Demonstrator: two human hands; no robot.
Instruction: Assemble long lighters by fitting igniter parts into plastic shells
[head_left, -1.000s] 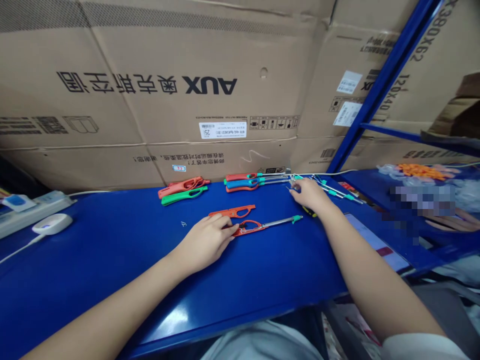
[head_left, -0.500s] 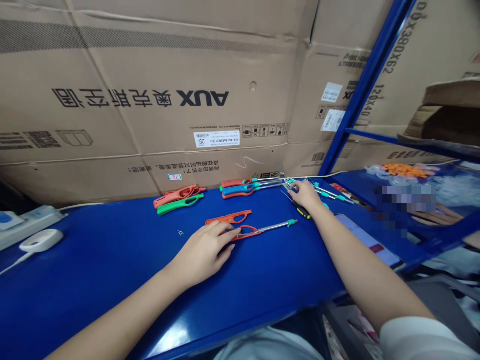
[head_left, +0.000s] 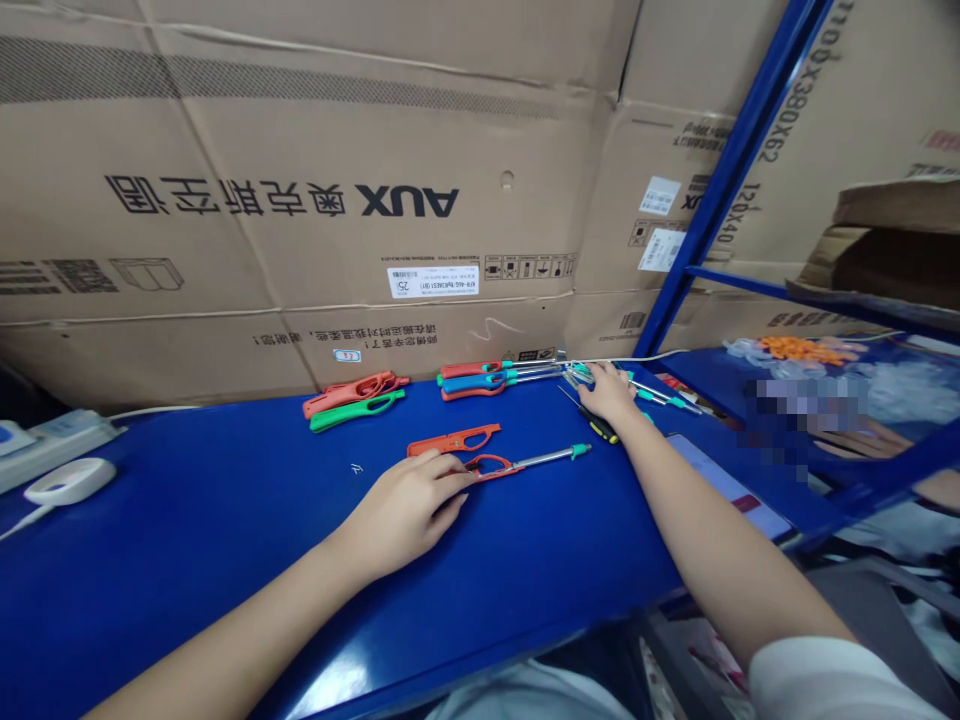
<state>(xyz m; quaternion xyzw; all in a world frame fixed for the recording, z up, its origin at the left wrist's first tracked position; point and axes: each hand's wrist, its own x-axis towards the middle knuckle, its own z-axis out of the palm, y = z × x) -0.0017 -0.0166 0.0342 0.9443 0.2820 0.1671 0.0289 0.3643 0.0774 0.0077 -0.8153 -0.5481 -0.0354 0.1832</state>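
Observation:
My left hand [head_left: 409,512] is closed on the handle end of an orange stick lighter [head_left: 496,472], its fingers hiding part of it. A metal tube [head_left: 551,457] with a green piece near its tip extends right from that lighter. Just behind lies a separate orange handle shell [head_left: 454,440]. My right hand [head_left: 609,392] is at the back, fingers bent down among loose metal tubes [head_left: 656,395] with green pieces. What its fingertips grip, if anything, is hidden. A yellow-and-black screwdriver [head_left: 600,427] lies beside that hand.
Red and blue stick lighters [head_left: 474,383] lie at the back. Red and green handle shells [head_left: 356,408] are left of them. A power strip [head_left: 56,450] and white device [head_left: 71,482] stand far left. A phone-like screen [head_left: 731,490] lies right. Another person's hand [head_left: 870,435] is beyond the blue post.
My right hand stays among the metal tubes with its fingers slightly shifted. My left hand keeps its place on the orange lighter. The whole view has shifted slightly.

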